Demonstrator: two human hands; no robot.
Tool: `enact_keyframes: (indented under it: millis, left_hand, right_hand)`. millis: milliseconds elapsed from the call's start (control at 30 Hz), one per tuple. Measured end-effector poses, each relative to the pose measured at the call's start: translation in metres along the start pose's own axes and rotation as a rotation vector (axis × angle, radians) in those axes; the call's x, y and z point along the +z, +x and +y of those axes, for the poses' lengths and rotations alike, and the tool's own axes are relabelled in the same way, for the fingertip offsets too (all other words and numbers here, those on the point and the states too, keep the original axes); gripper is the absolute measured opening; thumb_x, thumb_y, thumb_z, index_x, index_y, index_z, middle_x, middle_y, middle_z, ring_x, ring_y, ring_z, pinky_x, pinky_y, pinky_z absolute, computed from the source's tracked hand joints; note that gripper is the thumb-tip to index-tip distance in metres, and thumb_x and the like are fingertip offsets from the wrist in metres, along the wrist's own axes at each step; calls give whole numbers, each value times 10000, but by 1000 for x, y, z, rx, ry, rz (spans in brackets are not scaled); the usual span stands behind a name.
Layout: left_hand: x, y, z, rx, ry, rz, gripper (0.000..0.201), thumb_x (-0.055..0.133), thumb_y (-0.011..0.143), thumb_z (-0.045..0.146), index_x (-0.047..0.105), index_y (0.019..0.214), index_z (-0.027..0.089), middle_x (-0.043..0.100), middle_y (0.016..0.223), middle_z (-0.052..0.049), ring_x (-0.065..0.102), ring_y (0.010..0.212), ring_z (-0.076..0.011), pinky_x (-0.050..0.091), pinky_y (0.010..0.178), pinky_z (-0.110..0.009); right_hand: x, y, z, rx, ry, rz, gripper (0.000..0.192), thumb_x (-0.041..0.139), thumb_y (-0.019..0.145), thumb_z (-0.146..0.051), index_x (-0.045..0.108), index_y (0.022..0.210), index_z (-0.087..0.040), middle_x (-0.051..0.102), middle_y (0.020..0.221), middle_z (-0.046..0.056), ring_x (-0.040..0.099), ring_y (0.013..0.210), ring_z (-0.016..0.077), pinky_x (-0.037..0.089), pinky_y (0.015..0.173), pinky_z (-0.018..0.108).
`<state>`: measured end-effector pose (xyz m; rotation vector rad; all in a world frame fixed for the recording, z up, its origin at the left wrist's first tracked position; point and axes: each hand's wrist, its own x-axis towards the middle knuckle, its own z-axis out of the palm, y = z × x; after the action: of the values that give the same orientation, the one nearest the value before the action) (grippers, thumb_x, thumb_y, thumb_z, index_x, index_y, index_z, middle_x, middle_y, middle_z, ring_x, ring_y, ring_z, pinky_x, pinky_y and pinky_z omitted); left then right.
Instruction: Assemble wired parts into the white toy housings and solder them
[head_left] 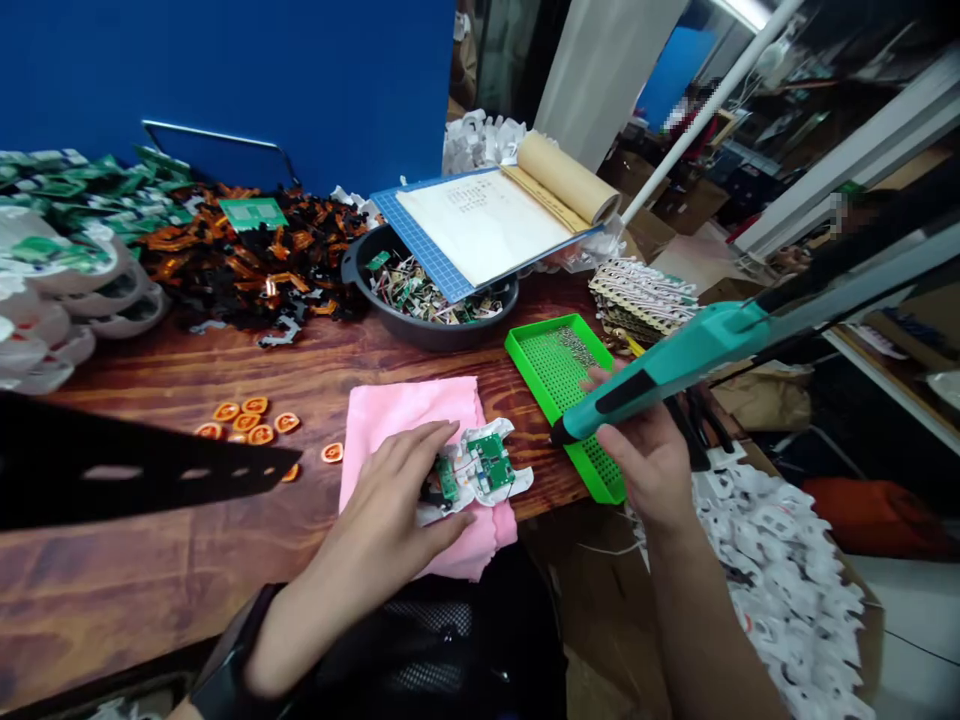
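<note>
On a folded pink cloth [412,405] lies a white plastic housing [517,484], open side up, with green circuit boards [493,465] and thin wires in it. My left hand [390,500] grips the housing's left end between thumb and fingers, covering part of it. My right hand [652,460] holds a teal electric screwdriver [660,365], its dark tip pointing down and left. That tip is over the near part of a green perforated tray [536,370], to the right of the housing and apart from it. Small screws [574,347] lie in the tray's far end.
Several orange rings [255,425] lie left of the cloth. Behind stand a dark basin [427,335] of wired parts, a clipboard [487,225] across it, and a heap of orange-black pieces [262,265]. White shells [787,580] fill a box at right. A black slotted bar [150,465] juts in from the left.
</note>
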<state>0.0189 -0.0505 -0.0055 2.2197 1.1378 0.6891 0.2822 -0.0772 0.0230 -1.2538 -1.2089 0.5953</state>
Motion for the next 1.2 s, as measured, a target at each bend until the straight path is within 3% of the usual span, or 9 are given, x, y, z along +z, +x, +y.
enact_keyframes:
  millis: [67,167,233,300,400,567,767,1200]
  left_hand:
    - [2,-1,-3,19,-33,43,633,656,810,419,386,1357,248,508,1314,-107,475,1230,-291,456,984,-447]
    - [6,-4,-6,-3,-36,95,590,646,820,418,407,1333,249,528,1278,-108,512,1195,-288,479,962,-441]
    - [7,-6,-7,-4,-31,93,581,652,815,410,415,1321,251,552,1254,-105,535,1169,-290,489,948,-445]
    - [7,-6,-7,8,-30,84,569,652,815,406,420,1312,252,575,1233,-99,554,1148,-288,499,934,-444]
    - [6,-5,-7,17,-29,94,563,653,815,412,430,1303,242,589,1224,-99,569,1133,-284,510,922,-439]
    - [7,-4,-8,23,-18,108,544,662,808,407,464,1278,217,604,1204,-103,583,1113,-277,523,908,-422]
    - [8,-5,-9,13,-20,108,525,671,799,408,486,1253,222,607,1193,-98,584,1105,-272,519,915,-416]
    - [8,-4,-9,-7,-60,101,526,667,794,390,491,1260,221,599,1210,-106,569,1121,-280,504,921,-425]
  right_hand:
    - [-2,12,0,31,30,-28,397,771,684,-261,606,1043,-216,695,1029,69,685,922,241,561,825,427]
    - [4,30,-10,-103,47,212,392,813,605,-248,559,902,-213,670,776,-11,661,649,180,571,648,360]
    - [11,50,-20,-189,115,359,341,745,674,-271,495,902,-225,603,690,-51,594,527,137,534,528,309]
    - [18,77,-26,-250,175,448,280,653,740,-258,437,917,-239,567,689,-58,566,505,123,491,460,269]
    - [27,123,-17,-305,189,548,309,624,746,-245,378,933,-258,582,890,-18,562,546,101,460,425,241]
    - [41,174,24,-296,115,528,336,568,774,-311,318,997,-278,548,917,-23,515,497,75,458,432,249]
    - [55,180,45,-241,88,463,365,572,771,-325,308,1018,-272,545,838,-64,511,475,62,469,429,224]
    - [59,175,48,-232,41,453,449,575,771,-325,291,1116,-282,576,915,-35,537,487,75,492,460,245]
